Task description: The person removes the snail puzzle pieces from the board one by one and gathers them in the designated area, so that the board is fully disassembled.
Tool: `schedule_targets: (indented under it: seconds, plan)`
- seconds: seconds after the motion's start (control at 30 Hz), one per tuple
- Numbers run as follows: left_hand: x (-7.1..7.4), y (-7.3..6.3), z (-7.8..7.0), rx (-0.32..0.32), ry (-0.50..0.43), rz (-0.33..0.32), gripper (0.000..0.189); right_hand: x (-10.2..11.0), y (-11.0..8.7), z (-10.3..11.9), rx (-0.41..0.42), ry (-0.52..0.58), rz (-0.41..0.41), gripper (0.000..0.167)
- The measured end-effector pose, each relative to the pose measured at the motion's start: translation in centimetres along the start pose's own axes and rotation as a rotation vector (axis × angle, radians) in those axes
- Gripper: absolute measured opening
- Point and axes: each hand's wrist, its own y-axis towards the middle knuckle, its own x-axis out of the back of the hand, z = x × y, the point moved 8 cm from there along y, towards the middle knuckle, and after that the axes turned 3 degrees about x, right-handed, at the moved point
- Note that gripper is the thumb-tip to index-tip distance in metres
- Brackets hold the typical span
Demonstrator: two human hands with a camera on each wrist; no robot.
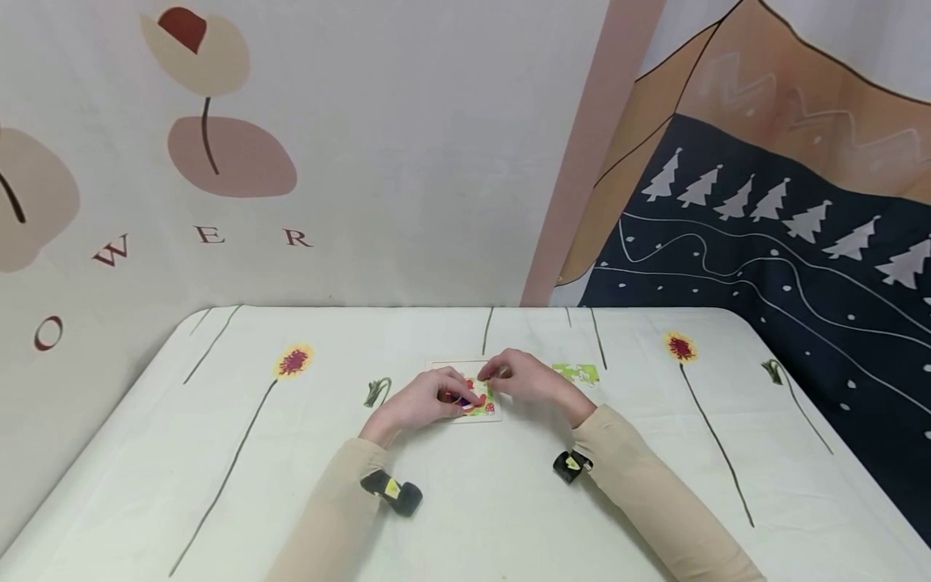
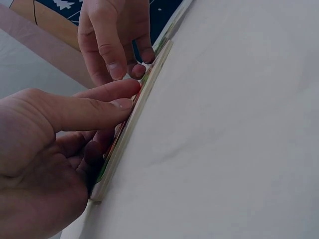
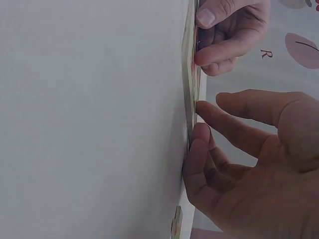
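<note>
A small, flat wooden jigsaw puzzle (image 1: 497, 411) with a pale border and a red, green and blue picture lies on the table, partly covered by both hands. The left hand (image 1: 425, 398) rests over its left side; in the left wrist view, the extended thumb and index finger (image 2: 112, 92) touch the picture. At the puzzle's upper right is the right hand (image 1: 529, 377). In the right wrist view, its index fingertip touches the puzzle, its thumb (image 3: 249, 102) stands apart, and the other fingers bend beside the edge. No piece shows between the fingers of either hand.
Joined green puzzle pieces (image 1: 576, 373) lie on the table just right of the right hand. The white tablecloth (image 1: 480, 501) bears printed flowers. Each wrist carries a small black camera (image 1: 393, 491). Printed curtains (image 1: 407, 162) hang behind the table.
</note>
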Motion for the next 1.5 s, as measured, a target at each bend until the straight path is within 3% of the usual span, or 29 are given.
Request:
schedule_targets:
  seconds: [0.43, 0.67, 1.17, 1.5]
  plan:
    - [-0.1, 0.0, 0.0, -0.011, -0.006, -0.004, 0.023, -0.2, 0.2, 0.3, 0.041, 0.024, 0.007, 0.021]
    - [0.0, 0.0, 0.0, -0.007, -0.016, -0.006, 0.024, -0.1, 0.0, 0.3, 0.022, 0.045, -0.007, 0.021]
    - [0.0, 0.0, -0.3, -0.023, 0.009, -0.006, 0.023, 0.7, 0.1, 0.5, 0.101, 0.091, -0.073, 0.018]
    - [0.0, 0.1, 0.0, -0.016, 0.030, -0.008, 0.025, 1.3, -0.6, -0.1, 0.069, 0.132, -0.096, 0.019]
